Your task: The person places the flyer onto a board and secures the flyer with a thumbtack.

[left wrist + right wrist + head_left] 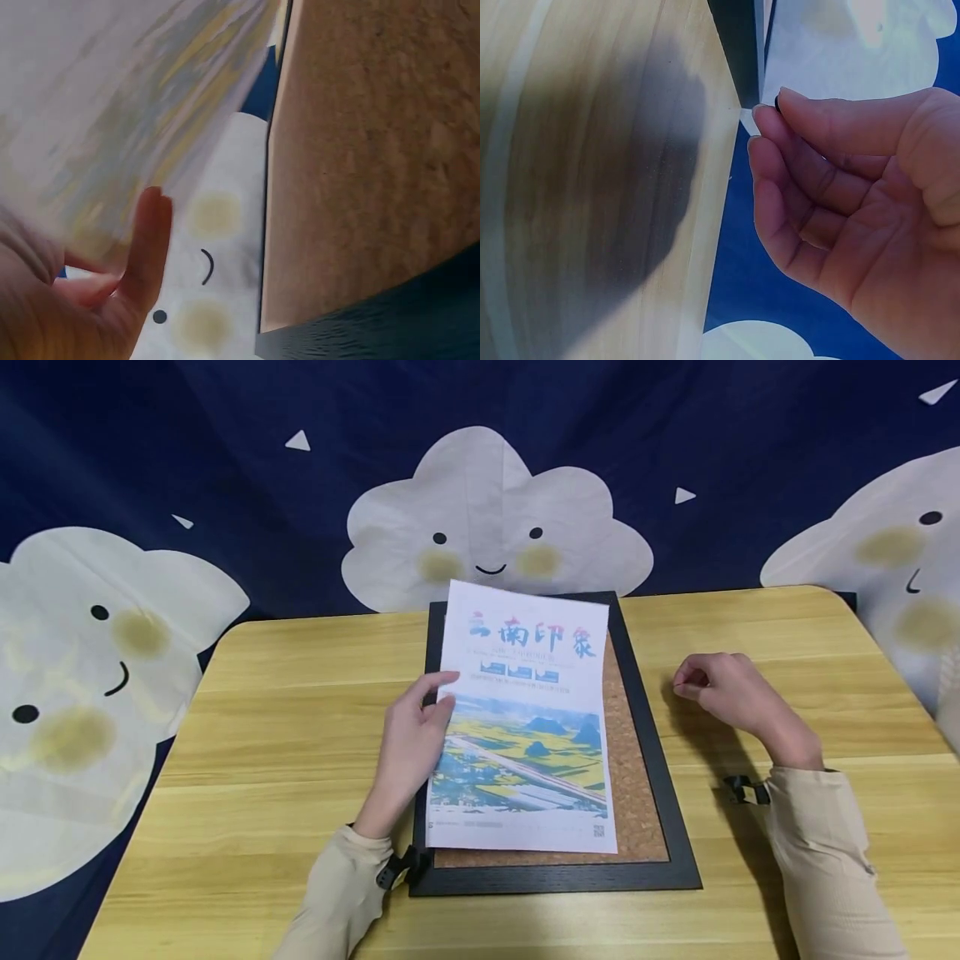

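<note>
A printed sheet of paper (525,752) with a landscape picture and large coloured characters lies over a black-framed cork board (637,768). My left hand (416,731) holds the sheet at its left edge, thumb and fingers at the margin. In the left wrist view the sheet (112,112) stands off the cork (375,150), with a gap between them. Right of the board, my right hand (723,689) hovers over the table, fingers curled. Its thumb and index fingertips pinch a small black thing (778,103), mostly hidden by the fingers; its kind I cannot tell.
The board rests on a light wood-grain table (285,718), near the far edge. Behind hangs a dark blue cloth (225,410) with white clouds (480,493). A black wrist strap (742,789) shows at the right sleeve, another (397,868) at the left.
</note>
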Tool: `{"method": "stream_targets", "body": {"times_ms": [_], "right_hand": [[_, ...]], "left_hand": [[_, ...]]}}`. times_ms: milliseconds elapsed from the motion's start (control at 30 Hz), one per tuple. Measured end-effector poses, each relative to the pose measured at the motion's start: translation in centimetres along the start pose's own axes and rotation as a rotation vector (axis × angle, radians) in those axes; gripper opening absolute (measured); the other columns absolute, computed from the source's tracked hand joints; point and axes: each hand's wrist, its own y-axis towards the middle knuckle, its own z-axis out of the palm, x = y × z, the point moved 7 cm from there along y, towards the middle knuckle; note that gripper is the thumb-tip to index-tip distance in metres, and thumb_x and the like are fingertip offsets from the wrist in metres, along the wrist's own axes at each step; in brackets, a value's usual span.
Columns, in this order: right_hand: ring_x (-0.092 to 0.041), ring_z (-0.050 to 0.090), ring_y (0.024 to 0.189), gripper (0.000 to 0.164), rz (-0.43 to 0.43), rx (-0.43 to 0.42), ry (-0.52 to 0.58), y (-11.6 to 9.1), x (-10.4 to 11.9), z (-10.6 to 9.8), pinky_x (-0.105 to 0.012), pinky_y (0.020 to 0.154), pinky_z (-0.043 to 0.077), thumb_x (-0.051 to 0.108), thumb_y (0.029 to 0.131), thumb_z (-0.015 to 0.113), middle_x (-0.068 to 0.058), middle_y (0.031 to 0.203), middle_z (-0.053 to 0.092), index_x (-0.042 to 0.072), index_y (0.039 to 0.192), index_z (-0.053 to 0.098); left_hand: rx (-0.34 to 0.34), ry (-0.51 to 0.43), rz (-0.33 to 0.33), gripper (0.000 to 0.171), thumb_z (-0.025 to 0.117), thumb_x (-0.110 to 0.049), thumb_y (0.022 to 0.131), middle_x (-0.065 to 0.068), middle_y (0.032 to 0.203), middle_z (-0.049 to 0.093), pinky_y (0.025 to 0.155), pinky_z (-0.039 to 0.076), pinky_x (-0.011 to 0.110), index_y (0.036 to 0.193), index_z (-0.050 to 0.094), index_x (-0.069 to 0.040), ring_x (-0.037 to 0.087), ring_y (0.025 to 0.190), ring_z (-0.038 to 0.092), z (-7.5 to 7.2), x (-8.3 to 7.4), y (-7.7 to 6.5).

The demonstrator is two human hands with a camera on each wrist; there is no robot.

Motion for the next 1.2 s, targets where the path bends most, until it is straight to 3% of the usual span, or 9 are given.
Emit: {"method": "stream_targets", "body": {"times_ms": [133, 200, 333, 533, 700, 800, 900, 1033, 1200], "right_hand": [[-0.019, 0.054, 0.072, 0.008, 0.004, 0.006, 0.002, 0.0, -0.2, 0.1, -0.034, 0.063, 0.043, 0.003, 0.097, 0.069, -0.001, 0.078, 0.066, 0.001, 0.089, 0.07], [-0.02, 0.054, 0.072, 0.008, 0.01, 0.01, 0.005, 0.1, -0.2, 0.1, -0.034, 0.063, 0.043, 0.003, 0.097, 0.068, -0.002, 0.078, 0.066, 0.001, 0.09, 0.07], [-0.021, 0.054, 0.072, 0.007, 0.025, 0.018, 0.01, 0.2, -0.2, 0.2, -0.034, 0.063, 0.043, 0.002, 0.097, 0.068, -0.004, 0.079, 0.066, -0.001, 0.091, 0.069], [-0.022, 0.054, 0.073, 0.007, 0.024, 0.022, 0.008, 0.2, -0.3, 0.2, -0.035, 0.063, 0.043, 0.002, 0.097, 0.068, -0.004, 0.08, 0.066, -0.001, 0.091, 0.07], [-0.022, 0.055, 0.073, 0.006, 0.017, 0.019, 0.003, 0.2, -0.3, 0.1, -0.036, 0.064, 0.044, 0.0, 0.096, 0.068, -0.004, 0.08, 0.067, -0.001, 0.091, 0.07], [-0.022, 0.055, 0.074, 0.005, 0.016, 0.017, 0.002, 0.2, -0.2, 0.1, -0.037, 0.065, 0.045, -0.001, 0.096, 0.068, -0.005, 0.081, 0.068, -0.001, 0.091, 0.07], [-0.023, 0.056, 0.074, 0.005, 0.013, 0.015, 0.002, 0.1, -0.2, 0.1, -0.037, 0.065, 0.045, -0.002, 0.096, 0.068, -0.005, 0.082, 0.068, -0.001, 0.091, 0.07], [-0.023, 0.055, 0.073, 0.005, 0.009, 0.011, -0.001, 0.1, -0.2, 0.0, -0.037, 0.065, 0.045, -0.002, 0.095, 0.069, -0.005, 0.081, 0.068, -0.002, 0.091, 0.07], [-0.022, 0.056, 0.073, 0.005, 0.0, 0.006, -0.005, 0.1, -0.1, 0.0, -0.038, 0.065, 0.045, -0.002, 0.095, 0.069, -0.005, 0.081, 0.068, -0.001, 0.09, 0.071]], "left_hand": [[0.098, 0.062, -0.016, 0.037, 0.057, -0.009, 0.106, 0.005, 0.064, 0.051, 0.05, 0.039, 0.028, 0.143, 0.062, -0.01, 0.015, 0.048, 0.045, 0.9, 0.9, 0.3], [0.154, 0.09, -0.016, 0.04, 0.058, -0.008, 0.105, 0.005, 0.069, 0.053, 0.051, 0.038, 0.029, 0.145, 0.061, -0.009, 0.016, 0.047, 0.038, 1.3, 1.2, 0.4], [0.25, 0.17, -0.02, 0.046, 0.06, -0.006, 0.104, 0.01, 0.088, 0.062, 0.063, 0.042, 0.032, 0.149, 0.055, -0.007, 0.015, 0.057, 0.047, 2.2, 1.7, 0.6], [0.312, 0.236, -0.026, 0.066, 0.059, -0.003, 0.103, 0.018, 0.116, 0.065, 0.062, 0.044, 0.033, 0.162, 0.031, -0.004, 0.017, 0.067, 0.055, 3.0, 1.9, 0.8], [0.315, 0.259, -0.019, 0.071, 0.059, -0.001, 0.102, 0.019, 0.151, 0.051, 0.08, 0.052, 0.041, 0.164, 0.024, -0.003, 0.026, 0.098, 0.067, 3.3, 1.7, 0.9], [0.3, 0.312, -0.009, 0.069, 0.06, -0.001, 0.102, 0.02, 0.157, 0.045, 0.102, 0.046, 0.048, 0.162, 0.028, 0.0, 0.033, 0.131, 0.055, 3.3, 1.7, 0.9], [0.294, 0.351, -0.01, 0.067, 0.061, 0.001, 0.101, 0.022, 0.149, 0.05, 0.098, 0.047, 0.048, 0.16, 0.03, 0.004, 0.035, 0.128, 0.054, 3.3, 1.8, 0.8], [0.296, 0.407, 0.01, 0.057, 0.062, 0.006, 0.099, 0.015, 0.117, 0.057, 0.076, 0.043, 0.038, 0.153, 0.045, 0.005, 0.027, 0.092, 0.052, 3.3, 1.9, 0.8], [0.307, 0.438, 0.038, 0.039, 0.063, 0.008, 0.097, 0.008, 0.095, 0.053, 0.072, 0.039, 0.036, 0.136, 0.063, 0.002, 0.023, 0.085, 0.048, 3.2, 1.9, 0.7]]}}
